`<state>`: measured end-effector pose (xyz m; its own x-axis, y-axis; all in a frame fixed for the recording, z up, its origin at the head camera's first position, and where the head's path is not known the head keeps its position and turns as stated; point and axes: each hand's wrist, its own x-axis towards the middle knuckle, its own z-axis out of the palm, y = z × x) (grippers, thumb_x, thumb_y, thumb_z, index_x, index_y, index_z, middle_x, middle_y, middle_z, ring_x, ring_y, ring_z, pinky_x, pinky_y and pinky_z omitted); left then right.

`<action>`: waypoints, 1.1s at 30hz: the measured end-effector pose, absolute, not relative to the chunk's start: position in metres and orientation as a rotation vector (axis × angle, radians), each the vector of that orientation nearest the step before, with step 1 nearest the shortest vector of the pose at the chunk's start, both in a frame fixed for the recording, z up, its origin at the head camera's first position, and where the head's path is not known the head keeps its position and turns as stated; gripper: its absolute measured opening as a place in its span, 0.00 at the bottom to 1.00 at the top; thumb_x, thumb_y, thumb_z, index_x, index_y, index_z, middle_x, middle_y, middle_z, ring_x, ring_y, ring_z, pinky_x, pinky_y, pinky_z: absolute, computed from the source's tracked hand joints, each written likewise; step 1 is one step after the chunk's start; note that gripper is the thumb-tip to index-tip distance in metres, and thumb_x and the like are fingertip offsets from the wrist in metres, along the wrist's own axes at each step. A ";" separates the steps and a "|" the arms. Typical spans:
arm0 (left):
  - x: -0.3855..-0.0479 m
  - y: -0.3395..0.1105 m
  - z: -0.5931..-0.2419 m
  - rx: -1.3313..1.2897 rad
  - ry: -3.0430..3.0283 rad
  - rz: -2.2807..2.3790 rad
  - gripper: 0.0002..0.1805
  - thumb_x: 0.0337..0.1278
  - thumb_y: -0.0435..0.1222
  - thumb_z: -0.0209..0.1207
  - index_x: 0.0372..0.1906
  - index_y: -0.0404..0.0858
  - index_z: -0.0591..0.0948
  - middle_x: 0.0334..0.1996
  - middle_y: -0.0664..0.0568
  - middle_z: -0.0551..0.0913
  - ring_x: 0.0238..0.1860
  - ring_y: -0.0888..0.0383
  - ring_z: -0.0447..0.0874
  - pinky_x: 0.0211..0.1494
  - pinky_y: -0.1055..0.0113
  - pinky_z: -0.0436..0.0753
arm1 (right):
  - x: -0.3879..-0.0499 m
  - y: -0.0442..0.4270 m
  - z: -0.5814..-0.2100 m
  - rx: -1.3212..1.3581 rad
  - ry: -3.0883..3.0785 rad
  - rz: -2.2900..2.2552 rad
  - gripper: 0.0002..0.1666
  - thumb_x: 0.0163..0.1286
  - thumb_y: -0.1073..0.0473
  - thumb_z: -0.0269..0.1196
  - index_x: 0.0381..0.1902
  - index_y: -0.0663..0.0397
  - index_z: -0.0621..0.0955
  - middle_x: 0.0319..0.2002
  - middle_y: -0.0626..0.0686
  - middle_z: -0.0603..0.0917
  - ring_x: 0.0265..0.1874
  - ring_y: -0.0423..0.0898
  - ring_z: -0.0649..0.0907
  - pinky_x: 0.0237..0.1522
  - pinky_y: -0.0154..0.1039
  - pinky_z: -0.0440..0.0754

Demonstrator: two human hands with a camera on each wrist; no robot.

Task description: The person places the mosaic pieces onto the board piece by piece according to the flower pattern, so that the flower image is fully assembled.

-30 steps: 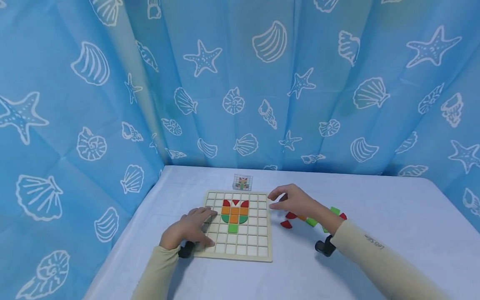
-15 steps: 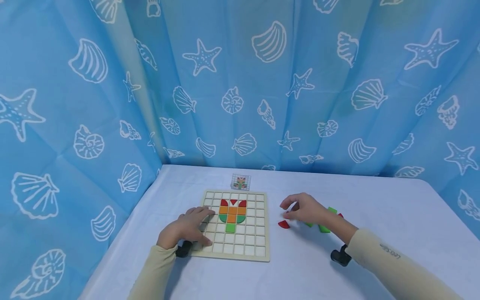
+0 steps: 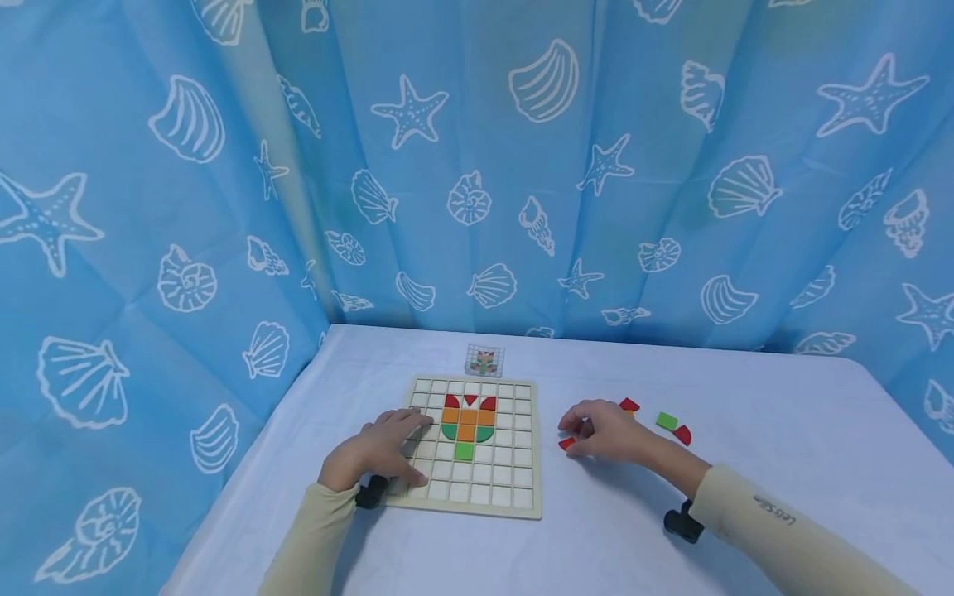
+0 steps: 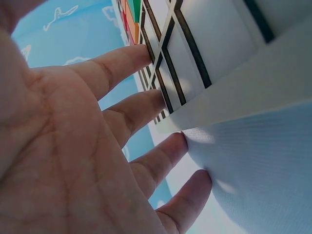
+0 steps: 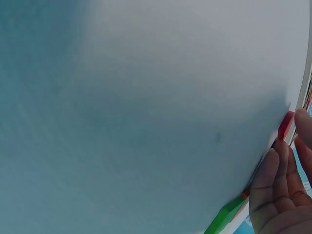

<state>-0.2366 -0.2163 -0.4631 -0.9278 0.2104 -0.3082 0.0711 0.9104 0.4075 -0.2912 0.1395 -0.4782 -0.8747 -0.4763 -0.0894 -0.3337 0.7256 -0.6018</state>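
Left hand (image 3: 376, 451), fingers spread, rests on board (image 3: 512, 476) at nine o'clock. At three, right hand (image 3: 607, 432) touches red piece (image 3: 566, 444); grip unclear.

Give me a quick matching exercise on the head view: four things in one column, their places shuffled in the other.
Things
1. Left hand
2. Right hand
3. Small gridded pattern card
4. Red triangular tile

Places
A. Just beyond the far edge of the cream-framed, white-celled square board
B. On the board, between two red rounded tiles
C. Right of the board, beside loose coloured tiles
D. At the board's left edge

Pairs: 1-D, 2-C, 3-A, 4-B
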 end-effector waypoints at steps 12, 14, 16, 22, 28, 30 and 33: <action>-0.237 -0.214 -0.462 0.180 2.712 0.565 0.48 0.38 0.46 0.78 0.70 0.47 0.69 0.75 0.45 0.61 0.76 0.41 0.53 0.73 0.34 0.55 | -0.287 0.130 -0.479 -0.573 2.779 -0.698 0.18 0.51 0.60 0.78 0.40 0.45 0.86 0.34 0.43 0.83 0.33 0.39 0.79 0.39 0.36 0.85; -0.238 -0.214 -0.462 0.178 2.713 0.561 0.48 0.38 0.46 0.78 0.70 0.46 0.69 0.75 0.45 0.61 0.76 0.41 0.53 0.73 0.34 0.55 | -0.287 0.130 -0.478 -0.582 2.783 -0.674 0.17 0.51 0.59 0.78 0.40 0.45 0.86 0.33 0.42 0.83 0.33 0.39 0.79 0.39 0.35 0.85; -0.238 -0.214 -0.462 0.176 2.713 0.558 0.48 0.38 0.46 0.78 0.70 0.46 0.69 0.75 0.45 0.61 0.76 0.41 0.53 0.74 0.34 0.55 | -0.286 0.130 -0.476 -0.608 2.786 -0.645 0.18 0.51 0.58 0.78 0.40 0.45 0.86 0.33 0.42 0.83 0.32 0.38 0.80 0.39 0.35 0.85; -0.239 -0.214 -0.463 0.167 2.705 0.572 0.48 0.39 0.45 0.78 0.70 0.46 0.69 0.76 0.45 0.60 0.76 0.41 0.53 0.74 0.33 0.53 | -0.285 0.128 -0.472 -0.650 2.795 -0.595 0.19 0.55 0.58 0.76 0.45 0.47 0.85 0.35 0.44 0.85 0.34 0.38 0.81 0.41 0.37 0.86; -0.238 -0.213 -0.465 0.153 2.695 0.578 0.48 0.39 0.45 0.78 0.70 0.47 0.69 0.76 0.46 0.60 0.76 0.42 0.52 0.74 0.33 0.52 | -0.283 0.129 -0.473 -0.701 2.805 -0.553 0.13 0.57 0.58 0.75 0.40 0.45 0.85 0.34 0.42 0.85 0.35 0.39 0.80 0.44 0.39 0.86; -0.238 -0.213 -0.465 0.156 2.701 0.573 0.48 0.39 0.45 0.78 0.70 0.47 0.69 0.76 0.46 0.60 0.76 0.42 0.52 0.74 0.32 0.52 | -0.283 0.129 -0.473 -0.707 2.808 -0.551 0.11 0.57 0.58 0.75 0.37 0.44 0.85 0.32 0.41 0.83 0.33 0.39 0.79 0.42 0.38 0.85; -0.237 -0.214 -0.465 0.159 2.711 0.566 0.48 0.39 0.45 0.78 0.70 0.47 0.69 0.76 0.46 0.60 0.76 0.41 0.52 0.74 0.33 0.52 | -0.284 0.129 -0.474 -0.689 2.825 -0.583 0.10 0.56 0.57 0.75 0.33 0.43 0.83 0.29 0.41 0.81 0.32 0.39 0.78 0.40 0.36 0.83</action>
<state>-0.2371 -0.2142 -0.4646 -0.9268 0.1817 -0.3286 0.0349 0.9130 0.4064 -0.2839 0.1293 -0.4738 -0.8774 -0.4737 -0.0760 -0.4049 0.8162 -0.4122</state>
